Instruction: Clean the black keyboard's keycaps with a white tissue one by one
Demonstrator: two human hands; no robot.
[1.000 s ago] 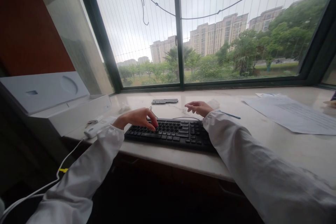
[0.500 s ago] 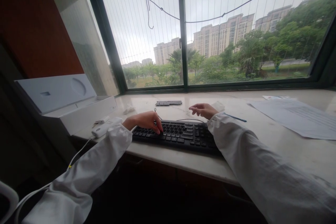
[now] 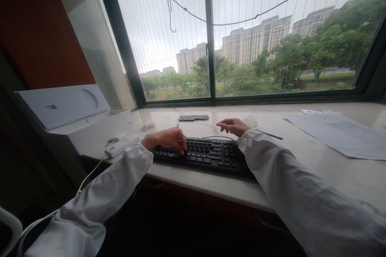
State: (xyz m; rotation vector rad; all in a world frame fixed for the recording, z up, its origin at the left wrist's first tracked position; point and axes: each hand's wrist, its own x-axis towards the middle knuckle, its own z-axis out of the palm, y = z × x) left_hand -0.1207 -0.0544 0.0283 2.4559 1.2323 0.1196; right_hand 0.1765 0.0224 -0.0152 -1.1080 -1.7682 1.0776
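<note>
A black keyboard (image 3: 208, 154) lies along the front edge of the pale stone counter. My left hand (image 3: 170, 139) bends down over its left half, fingertips together and touching the keys; whatever they may pinch is hidden. Above the keyboard's back right edge hovers my right hand (image 3: 233, 126), palm inward, with its fingers loosely stretched to the left and slightly apart. Nothing shows clearly between them. Behind the keyboard, a short grey strip that looks like a block of keys (image 3: 193, 118) rests near the window.
On the left stand an open white box (image 3: 90, 126) and a white power strip (image 3: 122, 146) with its cable. A thin blue stick (image 3: 269, 134) lies beyond my right wrist. Printed sheets (image 3: 343, 134) cover part of the right side. Crumpled clear plastic (image 3: 147, 124) sits behind my left hand.
Almost nothing differs. Both hands keep their places, and the view has shifted very slightly.
</note>
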